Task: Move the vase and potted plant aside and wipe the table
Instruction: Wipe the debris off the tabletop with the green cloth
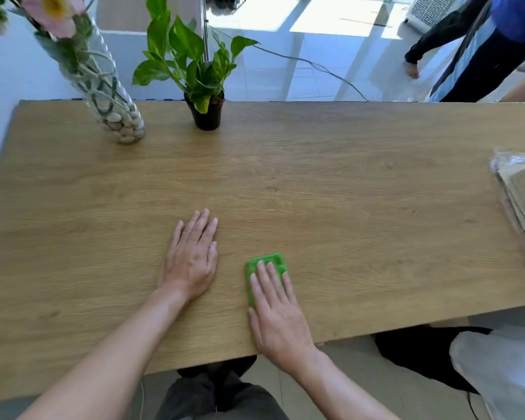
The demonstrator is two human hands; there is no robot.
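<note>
A clear glass vase (115,116) with pebbles in its base and pink flowers stands at the table's far left. To its right stands a potted plant (207,112) in a small black pot with broad green leaves. The wooden table (346,183) fills the view. My left hand (193,257) lies flat on the wood near the front edge, fingers together, holding nothing. My right hand (278,310) presses flat on a folded green cloth (265,263), which shows beyond and beside my fingers.
A stack of plastic-wrapped brown sheets (522,201) lies at the table's right edge. Another person (479,47) in blue and black stands beyond the far right corner. A cable runs across the tiled floor behind the table. A dark seat is at lower right.
</note>
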